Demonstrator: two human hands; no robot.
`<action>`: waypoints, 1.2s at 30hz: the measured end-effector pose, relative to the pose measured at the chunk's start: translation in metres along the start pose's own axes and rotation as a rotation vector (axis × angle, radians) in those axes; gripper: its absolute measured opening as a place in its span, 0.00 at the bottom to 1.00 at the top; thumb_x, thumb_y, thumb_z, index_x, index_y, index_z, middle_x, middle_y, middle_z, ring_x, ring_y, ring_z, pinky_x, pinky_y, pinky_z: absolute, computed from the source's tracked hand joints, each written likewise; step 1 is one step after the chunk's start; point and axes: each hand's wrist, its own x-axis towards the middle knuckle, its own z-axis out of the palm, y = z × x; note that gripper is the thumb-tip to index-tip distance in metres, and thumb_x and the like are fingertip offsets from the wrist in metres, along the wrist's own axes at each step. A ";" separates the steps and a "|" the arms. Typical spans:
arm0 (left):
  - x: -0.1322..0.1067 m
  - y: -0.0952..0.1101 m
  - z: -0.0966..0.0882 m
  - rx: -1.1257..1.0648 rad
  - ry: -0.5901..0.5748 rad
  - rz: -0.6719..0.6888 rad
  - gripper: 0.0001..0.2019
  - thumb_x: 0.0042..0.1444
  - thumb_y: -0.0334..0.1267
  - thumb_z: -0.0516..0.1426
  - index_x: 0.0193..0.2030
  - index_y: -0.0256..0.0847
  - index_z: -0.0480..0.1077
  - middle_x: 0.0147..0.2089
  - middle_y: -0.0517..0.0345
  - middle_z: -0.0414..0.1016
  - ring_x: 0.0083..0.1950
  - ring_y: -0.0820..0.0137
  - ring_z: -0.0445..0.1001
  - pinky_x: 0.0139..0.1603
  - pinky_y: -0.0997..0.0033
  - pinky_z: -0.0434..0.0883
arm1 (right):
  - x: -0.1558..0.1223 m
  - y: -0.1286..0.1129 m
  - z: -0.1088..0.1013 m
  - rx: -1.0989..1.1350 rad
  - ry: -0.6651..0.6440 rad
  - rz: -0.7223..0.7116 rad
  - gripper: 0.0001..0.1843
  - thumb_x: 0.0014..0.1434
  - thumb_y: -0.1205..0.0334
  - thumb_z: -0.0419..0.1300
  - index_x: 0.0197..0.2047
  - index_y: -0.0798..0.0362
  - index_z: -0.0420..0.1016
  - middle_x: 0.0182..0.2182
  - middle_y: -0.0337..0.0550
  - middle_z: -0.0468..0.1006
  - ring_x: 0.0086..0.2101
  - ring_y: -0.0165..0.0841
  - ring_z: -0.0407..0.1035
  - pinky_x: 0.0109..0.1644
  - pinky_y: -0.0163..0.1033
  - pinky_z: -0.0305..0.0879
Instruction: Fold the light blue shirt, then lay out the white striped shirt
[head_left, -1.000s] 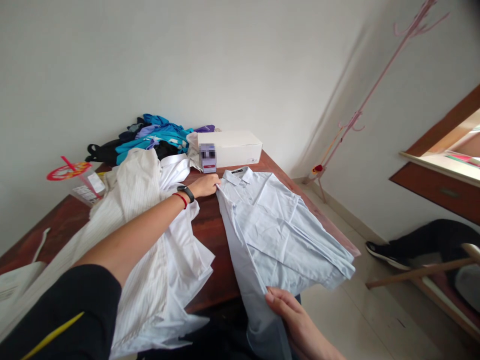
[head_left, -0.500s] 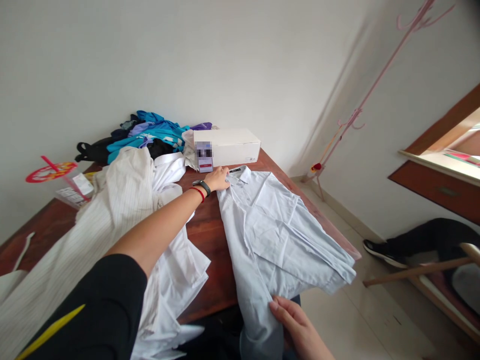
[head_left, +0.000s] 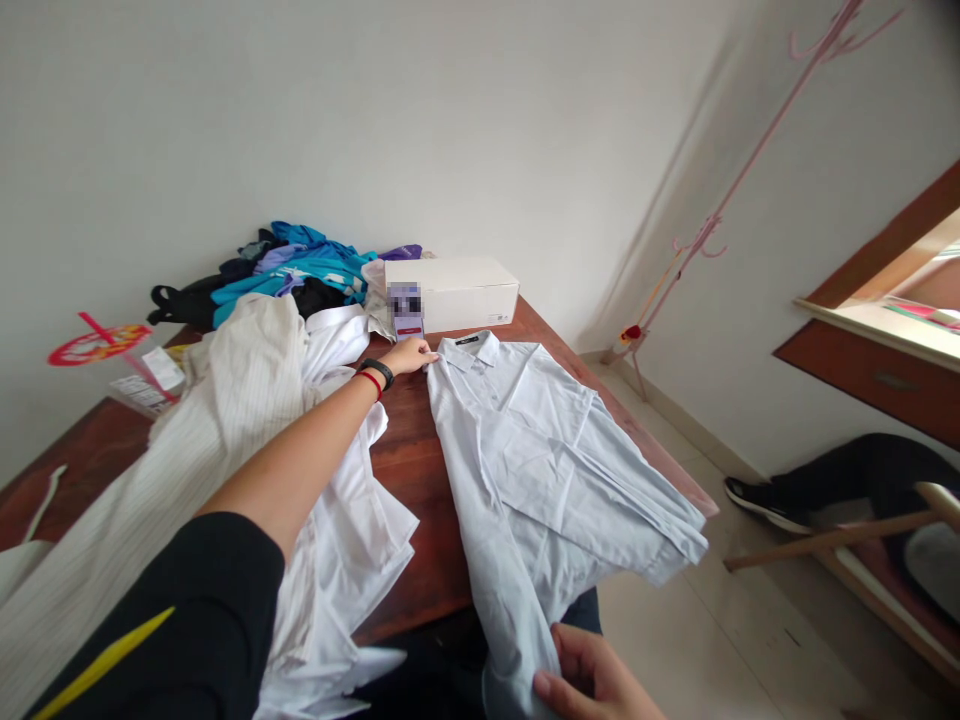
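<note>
A pale blue-grey collared shirt (head_left: pixel 540 470) lies on the wooden table (head_left: pixel 409 470), its collar toward the wall and its lower edge reaching past the table's near side. At the shoulder, left of the collar, my left hand (head_left: pixel 411 355) is closed on the cloth in a pinch. One sleeve hangs over the near edge toward me, and the thumb and fingers of my right hand (head_left: pixel 592 675) grip its side. The sleeve's lower end runs out of the picture.
White and striped garments (head_left: pixel 247 400) are heaped on the left. Behind them are blue and black clothes (head_left: pixel 300 265) and a lidded cup (head_left: pixel 101 345). A phone (head_left: pixel 406 315) leans on a white box (head_left: pixel 465 290). A pink coat stand (head_left: pixel 705 235) and a wooden chair (head_left: pixel 832 540) are at right.
My left hand has shifted from beside the collar out to the shoulder edge, uncovering the collar label. My right hand has moved slightly down along the sleeve.
</note>
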 end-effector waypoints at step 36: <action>-0.141 0.020 -0.019 0.285 0.040 0.167 0.23 0.65 0.49 0.59 0.62 0.39 0.69 0.66 0.46 0.68 0.67 0.59 0.67 0.69 0.63 0.61 | -0.007 0.008 -0.007 -0.546 -0.016 0.035 0.40 0.53 0.18 0.51 0.27 0.51 0.55 0.26 0.34 0.55 0.29 0.28 0.51 0.32 0.37 0.45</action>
